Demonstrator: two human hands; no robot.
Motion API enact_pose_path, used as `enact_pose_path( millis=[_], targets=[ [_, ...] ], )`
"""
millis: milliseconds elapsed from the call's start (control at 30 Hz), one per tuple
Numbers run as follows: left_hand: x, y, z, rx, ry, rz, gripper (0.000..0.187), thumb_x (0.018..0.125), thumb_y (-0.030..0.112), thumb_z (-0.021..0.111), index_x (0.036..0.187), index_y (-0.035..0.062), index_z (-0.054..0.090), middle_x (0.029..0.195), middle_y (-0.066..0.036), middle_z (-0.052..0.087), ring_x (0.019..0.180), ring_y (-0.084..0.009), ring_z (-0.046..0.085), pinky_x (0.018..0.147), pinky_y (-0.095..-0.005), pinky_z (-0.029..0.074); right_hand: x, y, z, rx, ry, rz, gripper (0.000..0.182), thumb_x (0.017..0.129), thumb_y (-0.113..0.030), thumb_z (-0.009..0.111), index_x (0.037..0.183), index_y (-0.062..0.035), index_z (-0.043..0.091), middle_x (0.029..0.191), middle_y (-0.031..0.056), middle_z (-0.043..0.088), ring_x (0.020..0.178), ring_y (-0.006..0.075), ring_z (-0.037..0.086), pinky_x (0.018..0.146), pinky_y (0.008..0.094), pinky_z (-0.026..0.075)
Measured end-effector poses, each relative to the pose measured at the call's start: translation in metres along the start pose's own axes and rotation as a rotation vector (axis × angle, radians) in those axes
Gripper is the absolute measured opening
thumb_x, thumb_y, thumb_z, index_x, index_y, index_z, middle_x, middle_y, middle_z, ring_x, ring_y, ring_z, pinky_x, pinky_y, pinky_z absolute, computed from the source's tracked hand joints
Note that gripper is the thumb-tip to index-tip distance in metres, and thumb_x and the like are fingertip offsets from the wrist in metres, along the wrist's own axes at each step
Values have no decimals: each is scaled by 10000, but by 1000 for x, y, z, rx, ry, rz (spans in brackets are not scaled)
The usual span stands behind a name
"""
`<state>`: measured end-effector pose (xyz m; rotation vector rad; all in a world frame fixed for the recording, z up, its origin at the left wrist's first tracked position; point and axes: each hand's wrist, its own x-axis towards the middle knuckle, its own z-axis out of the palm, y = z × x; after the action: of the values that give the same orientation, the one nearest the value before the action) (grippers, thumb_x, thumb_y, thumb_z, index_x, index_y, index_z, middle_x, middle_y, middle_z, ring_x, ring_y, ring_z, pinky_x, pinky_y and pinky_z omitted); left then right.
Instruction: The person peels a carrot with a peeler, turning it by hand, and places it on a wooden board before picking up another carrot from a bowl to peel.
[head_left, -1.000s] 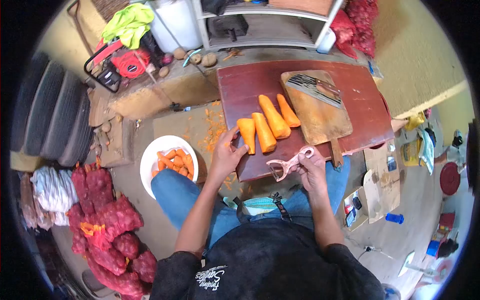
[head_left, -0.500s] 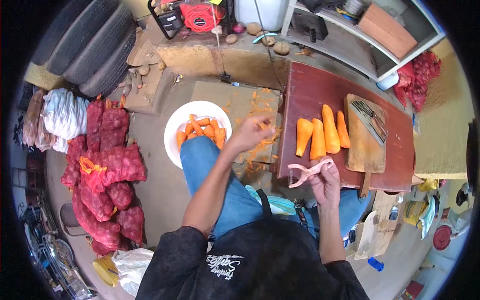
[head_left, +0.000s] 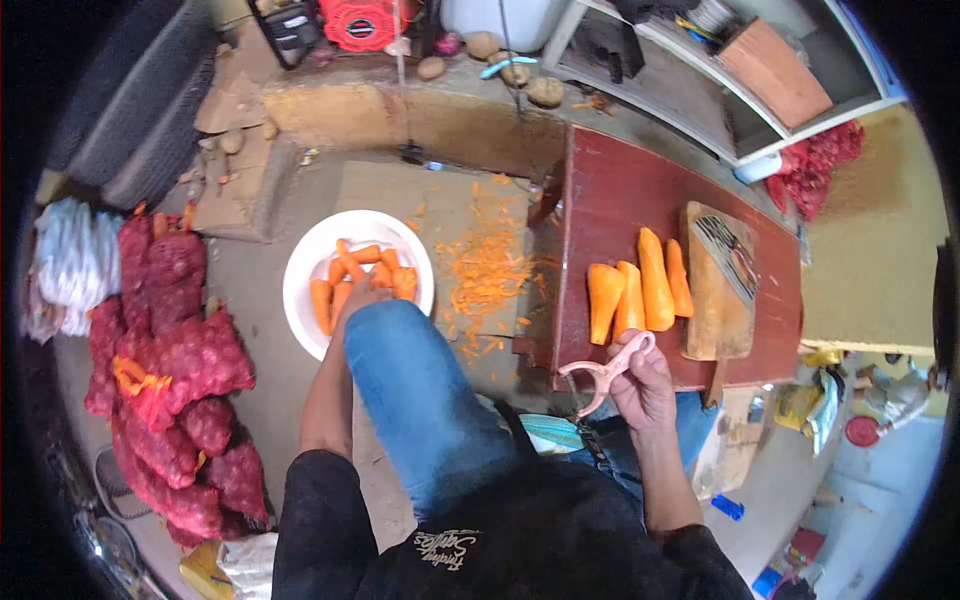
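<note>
Several carrots [head_left: 350, 263] in bowl [head_left: 298, 290], around left hand [head_left: 367, 296]

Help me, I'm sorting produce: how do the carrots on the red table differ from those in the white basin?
The table carrots lie side by side in a row; the basin carrots are jumbled, pointing various ways. The table carrots look yellowish-orange; the basin carrots, reddish-orange. Both groups are elongated.

By the left hand [head_left: 370, 293], deep orange carrots [head_left: 320, 302] in a white basin [head_left: 304, 264]; between the hands, orange shavings [head_left: 485, 270]; in the right hand [head_left: 646, 392], a pale pink peeler [head_left: 612, 367]; beyond it, brighter orange carrots [head_left: 655, 285], a dark red table [head_left: 605, 185], a tan board [head_left: 712, 325] and a pale-streaked dark knife [head_left: 725, 254]
</note>
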<state>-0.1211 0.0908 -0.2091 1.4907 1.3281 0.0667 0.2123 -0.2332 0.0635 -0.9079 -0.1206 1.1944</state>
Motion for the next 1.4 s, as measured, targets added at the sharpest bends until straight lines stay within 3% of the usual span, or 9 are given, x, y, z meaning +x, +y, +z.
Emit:
enact_pose_path(
  millis=[200, 500, 633, 767, 867, 933, 1033, 1133, 1400],
  targets=[
    [32, -25, 54, 158, 237, 125, 728, 780, 174, 667, 1454, 4, 450, 1145, -261, 638, 1204, -406, 577, 1026, -452, 458, 3, -1, 28, -452, -15, 128, 297, 895, -71, 721, 1151, 32, 612, 953, 89, 669, 816, 171, 689, 705, 276, 582],
    [46, -29, 68, 377, 312, 194, 660, 748, 272, 751, 1321, 13, 552, 1137, -282, 626, 1082, -450, 605, 931, -499, 501, 22, 4, 64, -988, -89, 232, 176, 942, -111, 698, 1079, -19, 637, 828, -10, 608, 691, 65, 589, 623, 199, 479],
    [38, -21, 75, 373, 532, 424, 508, 775, 232, 758, 1193, 1, 584, 1079, -267, 647, 1016, -444, 624, 876, -469, 519, 21, 9, 60, -1355, -325, 29, 186, 917, -135, 704, 1010, -3, 612, 822, 99, 626, 756, 184, 625, 680, 335, 489],
    [-5, 48, 68, 74, 382, 169, 362, 797, 143, 745, 1076, -2, 567, 977, -250, 663, 938, -422, 645, 828, -435, 515, 16, 17, 56, -1366, -311, 43, 199, 905, -149, 713, 1009, -7, 621, 814, 132, 612, 736, 239, 613, 689, 354, 490],
    [-8, 53, 61, 29, 396, 129, 358, 790, 108, 745, 1072, -6, 555, 979, -242, 671, 962, -406, 652, 842, -432, 507, 15, 20, 53, -1412, -326, 31, 192, 905, -142, 736, 1017, -18, 641, 832, 57, 648, 743, 123, 611, 677, 289, 490],
    [54, -36, 89, 113, 485, 331, 574, 717, 73, 783, 1236, -17, 555, 1117, -249, 654, 1107, -390, 622, 952, -441, 482, 16, 21, 55, -1392, -292, 80, 192, 899, -135, 740, 1018, -18, 645, 829, 56, 653, 736, 120, 632, 675, 287, 503],
    [34, -11, 78, 122, 376, 299, 704, 659, 20, 773, 1325, -23, 550, 1208, -287, 606, 1188, -410, 582, 1064, -408, 440, 13, 19, 53, -1300, -222, 156, 237, 887, -154, 756, 1060, -21, 663, 859, 73, 664, 762, 132, 623, 690, 288, 510],
    [29, -4, 75, 109, 457, 293, 683, 660, 17, 777, 1309, -22, 571, 1126, -261, 632, 1118, -387, 626, 1016, -405, 485, 13, 17, 40, -1249, -222, 40, 206, 895, -100, 736, 1067, -15, 663, 863, 32, 666, 741, 115, 643, 697, 254, 531],
    [-4, 97, -23, -933, 247, 218, 603, 846, 59, 668, 1398, -49, 450, 1052, -183, 653, 842, -253, 698, 696, -353, 610, 34, 13, -2, 151, 175, -11, 246, 1013, -298, 603, 1086, -65, 627, 955, 60, 681, 848, 166, 663, 723, 350, 586]
  ],
)
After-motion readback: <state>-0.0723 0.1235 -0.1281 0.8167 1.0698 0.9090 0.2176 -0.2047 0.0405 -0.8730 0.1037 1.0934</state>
